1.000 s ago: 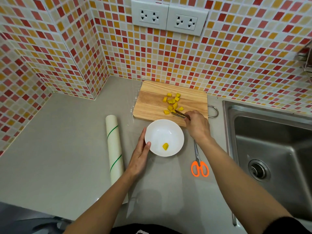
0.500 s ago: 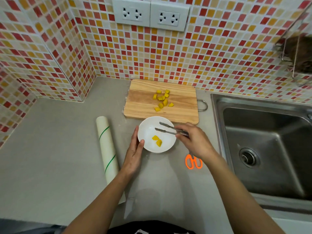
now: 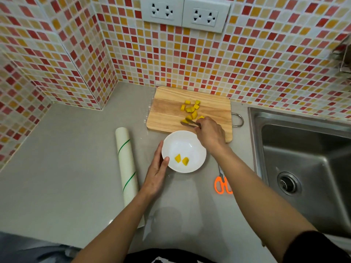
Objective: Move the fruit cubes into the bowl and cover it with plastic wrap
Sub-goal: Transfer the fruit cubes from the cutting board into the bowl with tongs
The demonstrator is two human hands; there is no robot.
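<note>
Several yellow fruit cubes lie on a wooden cutting board at the back of the counter. In front of it stands a white bowl holding two cubes. My left hand rests against the bowl's left rim. My right hand grips metal tongs whose tips reach the nearest cubes on the board. A roll of plastic wrap lies on the counter left of the bowl.
Orange-handled scissors lie right of the bowl, partly under my right forearm. A steel sink fills the right side. Tiled walls close the back and left; two sockets sit above the board.
My right hand has carried the tongs from above the bowl back to the cubes on the board. The bowl gained a second cube since a second ago. My left hand stays at the rim.
</note>
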